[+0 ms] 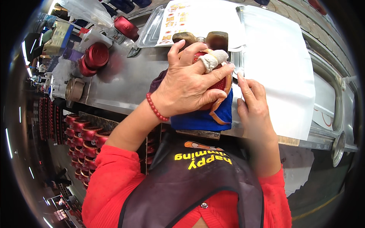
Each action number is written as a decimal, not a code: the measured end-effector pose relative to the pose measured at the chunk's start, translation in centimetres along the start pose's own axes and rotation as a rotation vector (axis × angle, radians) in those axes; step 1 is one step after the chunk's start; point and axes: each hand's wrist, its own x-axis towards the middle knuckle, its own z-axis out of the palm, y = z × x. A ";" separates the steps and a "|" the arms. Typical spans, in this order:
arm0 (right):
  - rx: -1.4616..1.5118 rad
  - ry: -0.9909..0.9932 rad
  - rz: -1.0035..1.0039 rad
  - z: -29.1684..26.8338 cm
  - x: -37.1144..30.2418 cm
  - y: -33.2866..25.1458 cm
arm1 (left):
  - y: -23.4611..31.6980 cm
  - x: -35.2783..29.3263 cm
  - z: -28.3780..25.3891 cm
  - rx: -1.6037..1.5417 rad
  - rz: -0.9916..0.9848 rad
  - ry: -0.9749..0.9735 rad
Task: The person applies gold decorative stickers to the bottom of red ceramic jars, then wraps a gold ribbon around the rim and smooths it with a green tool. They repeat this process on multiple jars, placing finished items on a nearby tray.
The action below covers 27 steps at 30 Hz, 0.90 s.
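Observation:
My left hand (188, 83) is spread over a red rounded vessel (227, 85), fingers and thumb pressing on it. Most of the vessel is hidden under the hand. One finger wears a white cloth wrap (213, 60). A tan strip (217, 116) hangs from the vessel's near side over a blue cloth (197, 121). Just right of the vessel, my right hand (255, 100) has its index finger stretched forward and its thumb apart, with nothing visible between them. Its fingertip is by the edge of a metal tray (237, 59). Beyond my left hand are two dark brown rounded supports (217, 40).
A printed decal sheet (178, 19) lies over a clear tray (150, 32) at the back. White sheeting (277, 76) covers the right side. Red lidded jars (97, 55) and a metal cup (74, 89) stand left. Several red vessels (90, 133) are stacked below the table's left edge.

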 end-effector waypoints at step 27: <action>0.021 0.002 0.085 -0.3 -1.3 0.6 | -2.1 1.7 -0.7 -0.109 0.211 -0.072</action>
